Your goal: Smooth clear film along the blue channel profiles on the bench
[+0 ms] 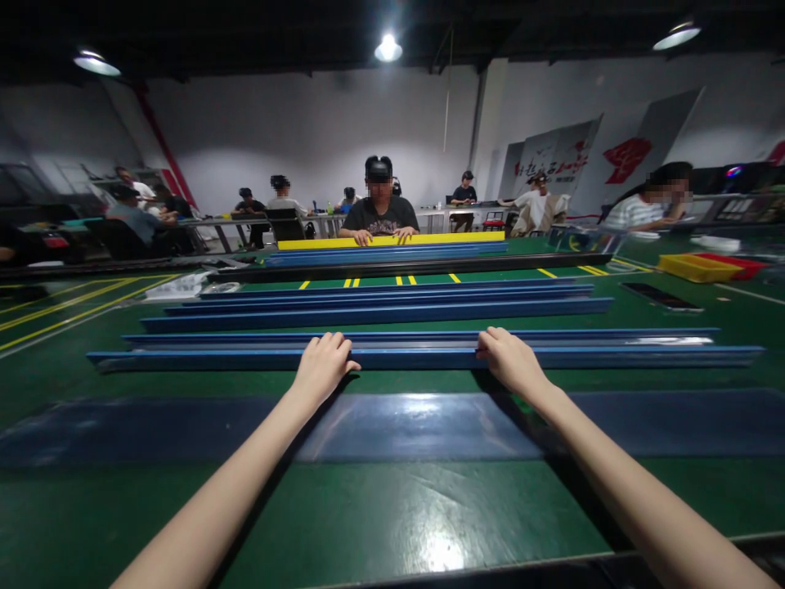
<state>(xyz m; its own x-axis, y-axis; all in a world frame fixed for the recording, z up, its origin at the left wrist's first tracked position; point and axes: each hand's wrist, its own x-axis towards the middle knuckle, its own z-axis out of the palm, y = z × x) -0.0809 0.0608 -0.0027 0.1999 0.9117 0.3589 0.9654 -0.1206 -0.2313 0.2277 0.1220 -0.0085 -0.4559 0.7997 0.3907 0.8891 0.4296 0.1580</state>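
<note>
A long blue channel strip [417, 359] lies crosswise on the green tabletop, its raised near and far edges running left to right. My left hand [325, 360] is curled over it left of the middle, with the thumb on the near edge. To the right of the middle, my right hand [508, 355] grips the same strip, fingers bent over the edge. The undersides of the fingers are hidden. Closer to me, a flat, glossy, clear sheet [405, 425] stretches across the table beneath my forearms.
More blue strips [380, 312] lie parallel beyond my hands, then a long black bar [417, 267]. Across the table, a person [380, 209] has both hands on a yellow strip [454, 239]. At right are a phone [661, 297] and a yellow tray [699, 268].
</note>
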